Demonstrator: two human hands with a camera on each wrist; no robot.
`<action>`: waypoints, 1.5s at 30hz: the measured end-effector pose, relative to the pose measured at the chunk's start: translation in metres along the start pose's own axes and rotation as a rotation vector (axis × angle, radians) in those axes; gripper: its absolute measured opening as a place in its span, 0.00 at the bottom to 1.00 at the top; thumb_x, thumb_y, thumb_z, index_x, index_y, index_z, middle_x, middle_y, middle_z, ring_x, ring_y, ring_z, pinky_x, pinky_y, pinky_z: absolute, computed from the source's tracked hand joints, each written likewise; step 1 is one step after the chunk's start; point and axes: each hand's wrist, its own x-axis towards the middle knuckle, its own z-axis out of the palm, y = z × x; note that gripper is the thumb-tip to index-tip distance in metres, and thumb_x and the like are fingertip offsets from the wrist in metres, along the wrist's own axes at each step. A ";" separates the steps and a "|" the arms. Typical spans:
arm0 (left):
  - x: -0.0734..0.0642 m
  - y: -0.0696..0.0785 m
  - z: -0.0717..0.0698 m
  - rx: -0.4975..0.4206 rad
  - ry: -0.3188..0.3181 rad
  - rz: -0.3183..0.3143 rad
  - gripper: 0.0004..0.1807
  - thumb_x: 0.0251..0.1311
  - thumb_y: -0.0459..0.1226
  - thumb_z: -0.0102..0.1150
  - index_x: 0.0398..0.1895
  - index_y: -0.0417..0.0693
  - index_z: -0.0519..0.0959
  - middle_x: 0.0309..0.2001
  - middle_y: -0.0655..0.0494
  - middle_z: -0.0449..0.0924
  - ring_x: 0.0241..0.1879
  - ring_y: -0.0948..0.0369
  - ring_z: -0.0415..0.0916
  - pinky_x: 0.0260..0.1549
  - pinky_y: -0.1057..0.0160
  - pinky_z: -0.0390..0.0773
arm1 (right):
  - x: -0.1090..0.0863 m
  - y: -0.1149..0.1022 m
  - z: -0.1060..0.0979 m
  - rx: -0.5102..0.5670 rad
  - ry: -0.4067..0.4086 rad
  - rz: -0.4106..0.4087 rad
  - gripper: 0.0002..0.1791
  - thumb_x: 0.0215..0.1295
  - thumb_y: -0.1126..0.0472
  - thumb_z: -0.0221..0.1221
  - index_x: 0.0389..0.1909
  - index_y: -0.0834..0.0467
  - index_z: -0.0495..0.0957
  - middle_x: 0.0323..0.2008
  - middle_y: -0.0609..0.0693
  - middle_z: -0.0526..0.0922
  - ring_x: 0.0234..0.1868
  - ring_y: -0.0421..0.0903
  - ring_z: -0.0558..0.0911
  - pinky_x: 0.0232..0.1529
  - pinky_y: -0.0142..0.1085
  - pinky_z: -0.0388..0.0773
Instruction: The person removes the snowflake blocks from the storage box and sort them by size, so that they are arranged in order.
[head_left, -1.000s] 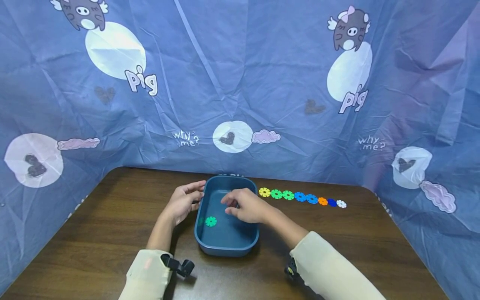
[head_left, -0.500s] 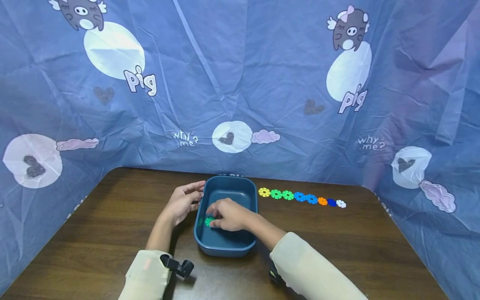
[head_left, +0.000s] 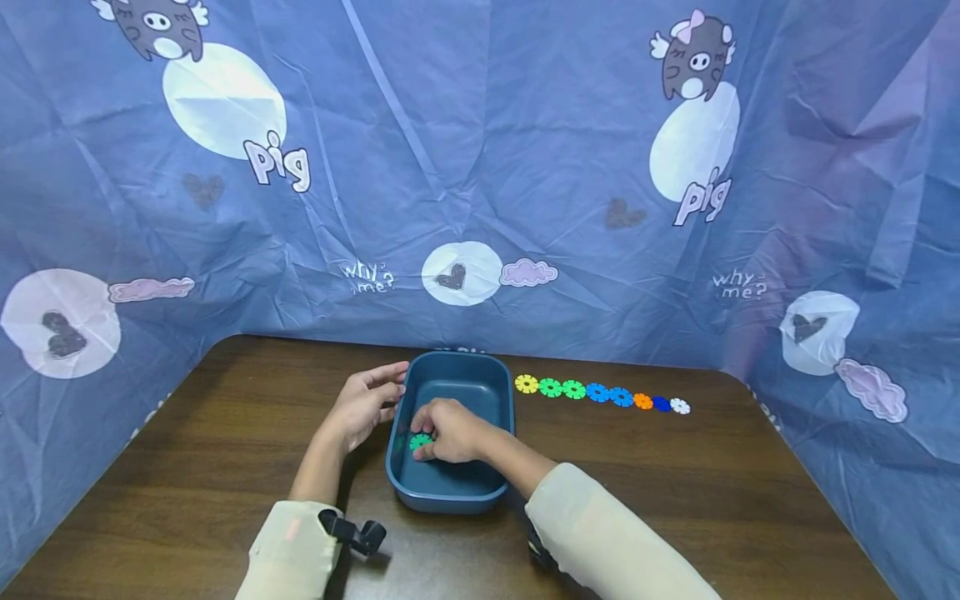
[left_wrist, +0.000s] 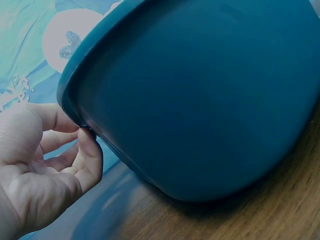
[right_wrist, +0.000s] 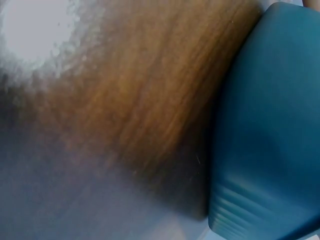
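A blue rectangular plastic box (head_left: 452,503) stands on the table, also filling much of the left wrist view as a teal wall (left_wrist: 200,100). My left hand (head_left: 360,408) holds its left side; in the left wrist view the thumb and fingers (left_wrist: 90,157) meet at the rim lip. Inside the box, my right hand (head_left: 453,433) has thumb and index finger curled about a green snowflake disc (head_left: 421,442), at opposite edges of it. The other right fingers are partly hidden. The right wrist view shows only the box's outer wall (right_wrist: 270,125) and blurred tabletop, with the right hand out of sight.
To the right of the box, a row of snowflake discs runs along the table (head_left: 675,500): a yellow disc (head_left: 527,384), green and blue ones, an orange disc (head_left: 642,401), a dark blue disc (head_left: 661,404) and a white disc (head_left: 680,406). A patterned blue cloth (head_left: 480,167) hangs behind.
My right hand has moved left and down inside the box, from above its middle to the green snowflake disc. My left hand has kept its place at the box's side.
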 end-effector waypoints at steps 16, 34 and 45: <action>0.000 0.000 0.000 0.006 -0.003 0.000 0.28 0.68 0.26 0.48 0.73 0.34 0.67 0.63 0.37 0.68 0.47 0.59 0.76 0.41 0.64 0.82 | 0.000 0.002 -0.002 0.136 -0.010 0.044 0.15 0.58 0.59 0.75 0.37 0.55 0.77 0.32 0.48 0.79 0.33 0.38 0.74 0.36 0.29 0.72; 0.001 0.000 0.000 0.001 0.008 -0.001 0.28 0.68 0.26 0.49 0.72 0.34 0.67 0.63 0.36 0.69 0.43 0.61 0.75 0.39 0.65 0.81 | -0.016 0.015 -0.033 0.249 0.030 0.004 0.10 0.67 0.69 0.65 0.47 0.58 0.83 0.37 0.50 0.85 0.36 0.40 0.80 0.39 0.32 0.79; 0.002 -0.001 0.001 0.011 0.018 0.001 0.28 0.68 0.26 0.50 0.72 0.35 0.68 0.61 0.40 0.70 0.41 0.62 0.75 0.38 0.65 0.81 | -0.034 0.028 -0.078 0.282 0.160 0.025 0.10 0.67 0.71 0.63 0.47 0.60 0.83 0.33 0.48 0.82 0.31 0.43 0.80 0.33 0.34 0.79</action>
